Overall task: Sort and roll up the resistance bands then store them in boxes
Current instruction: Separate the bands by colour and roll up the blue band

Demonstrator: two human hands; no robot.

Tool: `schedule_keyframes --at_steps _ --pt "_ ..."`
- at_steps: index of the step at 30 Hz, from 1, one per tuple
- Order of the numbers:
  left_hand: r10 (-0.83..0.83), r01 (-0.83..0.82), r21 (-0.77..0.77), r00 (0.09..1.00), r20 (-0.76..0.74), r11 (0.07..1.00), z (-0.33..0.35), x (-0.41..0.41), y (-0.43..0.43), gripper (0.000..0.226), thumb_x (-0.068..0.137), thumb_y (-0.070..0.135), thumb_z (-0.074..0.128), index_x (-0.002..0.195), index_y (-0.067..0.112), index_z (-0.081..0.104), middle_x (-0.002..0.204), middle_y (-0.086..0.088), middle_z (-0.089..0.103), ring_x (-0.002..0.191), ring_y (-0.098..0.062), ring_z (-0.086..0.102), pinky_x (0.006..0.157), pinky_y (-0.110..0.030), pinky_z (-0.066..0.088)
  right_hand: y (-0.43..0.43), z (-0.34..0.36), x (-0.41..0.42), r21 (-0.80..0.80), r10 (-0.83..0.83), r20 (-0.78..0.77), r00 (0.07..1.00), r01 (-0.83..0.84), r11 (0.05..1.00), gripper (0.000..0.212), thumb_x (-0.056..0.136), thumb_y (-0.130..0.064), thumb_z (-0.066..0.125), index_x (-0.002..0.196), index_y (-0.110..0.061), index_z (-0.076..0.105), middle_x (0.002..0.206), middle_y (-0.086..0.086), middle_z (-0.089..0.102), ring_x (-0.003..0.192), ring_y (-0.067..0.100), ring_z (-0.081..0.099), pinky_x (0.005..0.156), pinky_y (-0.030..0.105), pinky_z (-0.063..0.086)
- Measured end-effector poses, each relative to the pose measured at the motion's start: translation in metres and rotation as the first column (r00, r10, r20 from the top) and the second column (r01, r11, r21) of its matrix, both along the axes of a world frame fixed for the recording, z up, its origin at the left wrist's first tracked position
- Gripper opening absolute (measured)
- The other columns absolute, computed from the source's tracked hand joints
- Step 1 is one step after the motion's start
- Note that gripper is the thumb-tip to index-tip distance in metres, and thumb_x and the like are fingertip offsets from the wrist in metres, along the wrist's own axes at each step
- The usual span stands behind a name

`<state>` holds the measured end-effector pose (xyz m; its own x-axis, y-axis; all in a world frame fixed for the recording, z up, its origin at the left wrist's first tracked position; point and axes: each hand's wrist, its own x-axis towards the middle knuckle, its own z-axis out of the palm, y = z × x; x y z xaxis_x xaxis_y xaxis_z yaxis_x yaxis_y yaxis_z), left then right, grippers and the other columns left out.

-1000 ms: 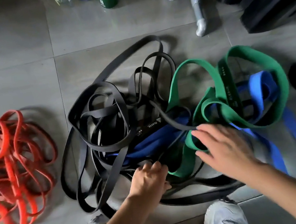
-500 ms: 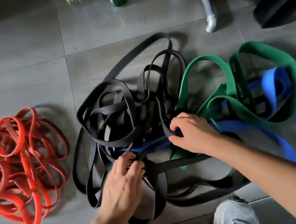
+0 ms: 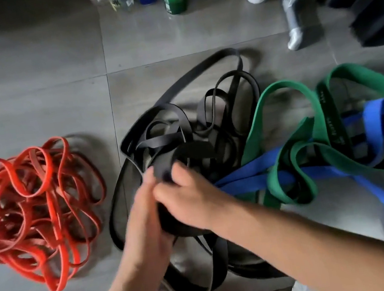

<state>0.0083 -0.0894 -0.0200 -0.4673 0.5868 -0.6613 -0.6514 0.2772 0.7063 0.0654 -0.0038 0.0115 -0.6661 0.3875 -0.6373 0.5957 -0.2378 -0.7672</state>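
Both hands meet over the tangle of black bands (image 3: 227,104) on the tiled floor (image 3: 27,96). The left hand (image 3: 144,218) and right hand (image 3: 189,196), touching and blurred, are curled round a wide black resistance band (image 3: 194,152). The red bands (image 3: 32,208) lie heaped well to the left, and the green band (image 3: 281,111) and blue band (image 3: 241,177) lie tangled to the right.

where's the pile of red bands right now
In the head view the red bands lie heaped on the floor tiles at the far left, apart from the black bands tangled to their right.
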Motion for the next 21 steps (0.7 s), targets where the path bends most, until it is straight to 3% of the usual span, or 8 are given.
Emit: schedule_keyframes --at_steps 3,6,9,11,14,17,19,21 --pt "0.140 -0.116 0.112 0.962 -0.235 0.987 0.034 -0.043 0.007 0.034 0.069 0.039 0.065 0.095 0.018 0.069 0.085 0.000 0.070 0.083 -0.012 0.066 0.080 -0.026 0.054 -0.004 0.033 -0.020 0.252 0.269 -0.159 0.950 -0.224 0.941 0.012 0.090 -0.018 0.049 0.084 -0.008 0.051 0.094 0.011 0.058 0.095 0.027 0.051 0.084 0.030 0.041" --pt "0.075 -0.017 0.125 0.877 -0.475 0.992 0.047 -0.079 0.002 0.040 0.072 0.020 0.072 0.108 0.009 0.060 0.095 -0.007 0.068 0.081 -0.017 0.064 0.077 -0.026 0.053 0.019 0.042 -0.013 0.766 0.436 0.040 0.899 -0.308 0.565 0.023 0.091 -0.037 0.051 0.086 -0.015 0.052 0.100 0.005 0.052 0.095 0.023 0.046 0.083 0.036 0.041" --pt "0.034 -0.034 0.013 0.738 -0.674 0.999 0.034 -0.102 0.003 0.027 0.082 0.016 0.068 0.108 0.014 0.062 0.101 -0.003 0.066 0.083 -0.014 0.062 0.075 -0.021 0.051 0.055 0.017 0.004 0.730 0.235 0.066 0.970 -0.207 0.652 0.029 0.088 -0.046 0.056 0.087 -0.020 0.068 0.080 -0.004 0.065 0.074 0.015 0.059 0.069 0.033 0.049" --pt "-0.224 0.010 -0.252 0.491 -0.842 0.968 0.016 -0.117 0.005 0.030 0.079 0.032 0.062 0.106 0.018 0.063 0.109 -0.004 0.063 0.097 -0.017 0.061 0.084 -0.021 0.047 0.074 -0.029 0.024 0.615 0.129 0.195 0.972 -0.223 0.756 0.026 0.087 -0.042 0.060 0.093 -0.019 0.069 0.086 0.001 0.069 0.082 0.021 0.064 0.074 0.033 0.051" --pt "-0.794 0.056 -0.801 0.190 -0.578 0.596 -0.015 -0.105 0.011 0.068 0.070 0.068 0.045 0.123 0.026 0.055 0.144 -0.015 0.034 0.127 -0.038 0.039 0.105 -0.045 0.036 0.066 -0.095 0.059 0.444 0.254 0.594 0.763 -0.574 0.688 0.033 0.087 -0.039 0.059 0.112 -0.018 0.060 0.117 0.007 0.060 0.110 0.028 0.057 0.086 0.033 0.045" --pt "-0.848 0.131 -0.845 -0.048 -0.528 0.518 -0.034 -0.042 0.018 0.067 0.079 0.065 0.045 0.137 0.031 0.041 0.154 -0.012 0.019 0.139 -0.039 0.019 0.109 -0.053 0.023 0.041 -0.133 0.081 0.440 0.314 0.694 0.648 -0.727 0.527 0.038 0.084 -0.032 0.058 0.118 -0.017 0.048 0.125 0.005 0.050 0.119 0.027 0.049 0.094 0.034 0.039" --pt "-0.732 0.335 -0.783 -0.292 -0.616 0.525 -0.049 -0.002 0.024 0.063 0.075 0.059 0.043 0.128 0.026 0.054 0.143 -0.012 0.043 0.132 -0.037 0.037 0.104 -0.054 0.032 0.037 -0.142 0.087 0.491 0.323 0.709 0.627 -0.767 0.413 0.042 0.082 -0.030 0.061 0.118 -0.017 0.043 0.123 0.005 0.051 0.117 0.025 0.049 0.097 0.034 0.035" --pt "-0.674 0.465 -0.814 -0.478 -0.562 0.349 -0.071 0.023 0.021 0.065 0.070 0.057 0.048 0.126 0.024 0.057 0.130 -0.005 0.056 0.122 -0.029 0.052 0.103 -0.052 0.035 0.042 -0.146 0.094 0.536 0.307 0.708 0.636 -0.767 0.353 0.050 0.073 -0.034 0.070 0.113 -0.015 0.046 0.112 0.006 0.059 0.110 0.025 0.055 0.103 0.036 0.033"
